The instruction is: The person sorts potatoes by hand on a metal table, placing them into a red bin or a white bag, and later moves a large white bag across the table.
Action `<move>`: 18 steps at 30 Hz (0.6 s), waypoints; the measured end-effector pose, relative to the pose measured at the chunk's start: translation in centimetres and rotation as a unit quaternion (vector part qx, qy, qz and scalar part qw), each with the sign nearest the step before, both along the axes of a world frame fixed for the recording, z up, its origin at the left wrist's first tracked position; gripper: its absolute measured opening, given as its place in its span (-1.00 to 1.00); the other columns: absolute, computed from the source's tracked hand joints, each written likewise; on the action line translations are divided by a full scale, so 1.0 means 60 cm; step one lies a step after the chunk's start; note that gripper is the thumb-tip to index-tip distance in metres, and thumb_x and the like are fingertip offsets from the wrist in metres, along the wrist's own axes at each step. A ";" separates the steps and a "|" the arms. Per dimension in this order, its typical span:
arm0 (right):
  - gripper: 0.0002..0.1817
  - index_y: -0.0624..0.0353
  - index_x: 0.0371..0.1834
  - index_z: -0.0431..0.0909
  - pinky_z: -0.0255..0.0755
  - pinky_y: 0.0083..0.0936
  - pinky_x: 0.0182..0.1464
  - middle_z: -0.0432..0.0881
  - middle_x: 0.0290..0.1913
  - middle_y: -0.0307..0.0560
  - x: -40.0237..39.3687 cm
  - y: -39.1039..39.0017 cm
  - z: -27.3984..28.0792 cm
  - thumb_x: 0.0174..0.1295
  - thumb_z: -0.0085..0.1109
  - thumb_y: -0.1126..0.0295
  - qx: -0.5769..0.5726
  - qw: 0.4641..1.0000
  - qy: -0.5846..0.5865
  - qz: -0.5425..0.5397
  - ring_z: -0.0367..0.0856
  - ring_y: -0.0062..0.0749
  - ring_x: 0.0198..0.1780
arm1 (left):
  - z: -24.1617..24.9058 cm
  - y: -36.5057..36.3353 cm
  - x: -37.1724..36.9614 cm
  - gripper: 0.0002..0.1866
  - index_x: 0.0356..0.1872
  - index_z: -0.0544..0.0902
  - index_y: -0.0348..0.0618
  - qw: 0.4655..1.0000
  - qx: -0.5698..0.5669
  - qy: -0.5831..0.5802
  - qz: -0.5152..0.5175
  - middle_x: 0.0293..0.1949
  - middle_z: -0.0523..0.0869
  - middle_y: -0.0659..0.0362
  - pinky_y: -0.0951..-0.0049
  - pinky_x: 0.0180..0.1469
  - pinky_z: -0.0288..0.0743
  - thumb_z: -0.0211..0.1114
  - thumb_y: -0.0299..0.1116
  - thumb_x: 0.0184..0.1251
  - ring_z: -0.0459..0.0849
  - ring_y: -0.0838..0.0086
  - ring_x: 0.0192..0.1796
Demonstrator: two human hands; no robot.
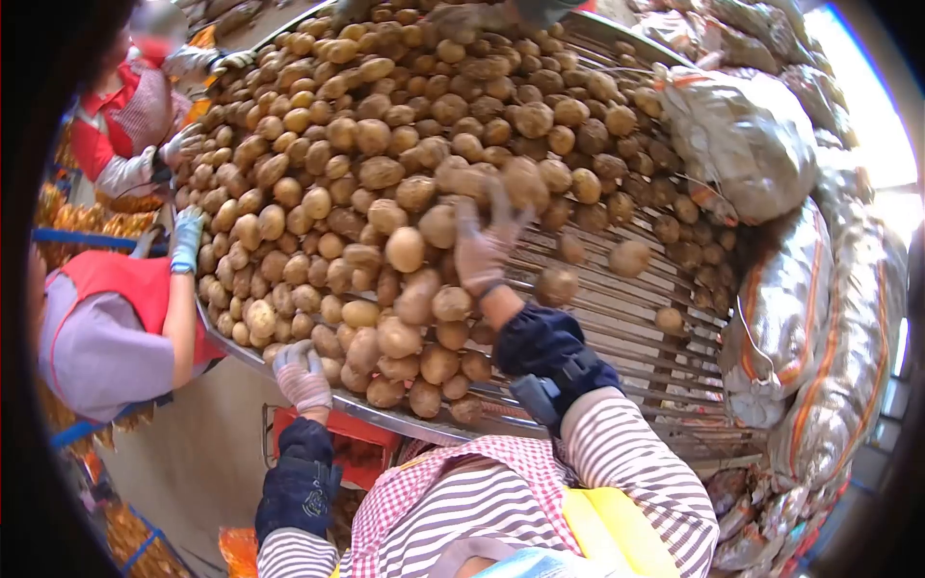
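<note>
Potatoes point(405, 249) lie heaped across a slatted metal sorting table point(665, 361). My right hand point(485, 246), in a thin pale glove, reaches into the middle of the heap. Its fingers are spread and slightly blurred, against potatoes on the side where the slats show. At the near rim, my left hand point(303, 378), in a striped glove, rests with fingers extended beside the closest potatoes. No potato is visibly gripped in either hand.
Two co-workers stand at the left, with a blue-gloved hand point(187, 239) and another gloved hand point(181, 146) at the rim. Large woven sacks point(747, 144) line the right side. Below the near rim is a red crate point(361, 424).
</note>
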State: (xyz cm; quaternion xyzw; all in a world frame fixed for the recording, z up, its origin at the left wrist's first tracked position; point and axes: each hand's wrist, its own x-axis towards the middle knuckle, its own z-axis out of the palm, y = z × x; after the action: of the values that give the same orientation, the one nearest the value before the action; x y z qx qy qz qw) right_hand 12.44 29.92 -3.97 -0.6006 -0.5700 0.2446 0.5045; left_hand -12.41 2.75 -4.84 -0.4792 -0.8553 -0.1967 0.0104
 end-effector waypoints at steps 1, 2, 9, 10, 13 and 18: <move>-0.37 -0.07 0.42 0.58 0.01 0.05 0.63 0.43 0.48 0.29 -0.018 0.016 0.007 0.27 0.45 0.07 0.050 0.999 0.004 0.018 0.25 0.28 0.55 | -0.003 -0.002 -0.004 -0.85 -0.11 0.76 -0.03 1.000 -0.003 0.007 -0.004 -0.10 0.73 0.07 0.06 0.24 0.48 0.38 -0.39 0.33 0.64 0.08 0.07; -0.38 -0.10 0.39 0.61 0.08 0.06 0.60 0.45 0.46 0.32 -0.037 0.034 0.015 0.24 0.45 0.07 0.098 0.994 0.007 0.038 0.27 0.31 0.53 | -0.001 0.000 -0.003 -0.85 -0.11 0.76 -0.03 1.000 -0.003 0.004 -0.015 -0.10 0.73 0.07 0.06 0.24 0.48 0.38 -0.39 0.33 0.64 0.08 0.07; -0.34 -0.23 0.43 0.59 0.10 0.07 0.61 0.31 0.54 0.41 -0.094 0.054 0.170 0.21 0.41 0.00 -0.020 0.958 0.075 0.276 0.20 0.38 0.56 | -0.009 -0.006 -0.015 -0.81 -0.03 0.75 -0.10 1.000 -0.004 -0.012 -0.002 -0.08 0.73 -0.01 0.07 0.26 0.49 0.36 -0.35 0.39 0.64 0.03 0.10; -0.35 -0.18 0.42 0.59 0.10 0.06 0.61 0.30 0.55 0.39 -0.052 0.039 0.175 0.22 0.41 0.03 0.035 0.956 0.033 0.289 0.23 0.36 0.56 | -0.018 -0.009 -0.021 -0.81 -0.04 0.75 -0.12 1.000 0.008 -0.002 -0.010 -0.09 0.74 -0.03 0.07 0.24 0.49 0.36 -0.34 0.41 0.65 0.02 0.08; -0.42 -0.07 0.35 0.63 0.16 0.04 0.57 0.35 0.53 0.32 0.137 0.007 0.173 0.24 0.43 0.13 0.172 0.959 -0.079 0.211 0.26 0.30 0.56 | -0.016 -0.009 -0.021 -0.81 -0.04 0.75 -0.13 1.000 -0.011 -0.010 -0.016 -0.09 0.74 -0.03 0.05 0.23 0.49 0.35 -0.34 0.42 0.65 0.02 0.07; -0.51 0.12 0.23 0.64 0.33 0.03 0.44 0.62 0.28 0.19 0.531 0.017 0.114 0.36 0.32 0.07 0.215 0.926 -0.301 -0.079 0.50 0.18 0.40 | -0.014 -0.005 -0.022 -0.81 -0.04 0.74 -0.13 0.999 -0.018 0.022 -0.024 -0.07 0.71 -0.04 0.06 0.26 0.46 0.34 -0.34 0.43 0.64 0.02 0.08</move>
State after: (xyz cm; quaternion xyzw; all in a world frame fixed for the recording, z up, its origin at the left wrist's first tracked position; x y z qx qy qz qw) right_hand 44.30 30.93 2.89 -0.5665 -0.6844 -0.1163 0.4440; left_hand -13.76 2.48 -5.66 -0.5038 -0.8465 -0.1711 0.0159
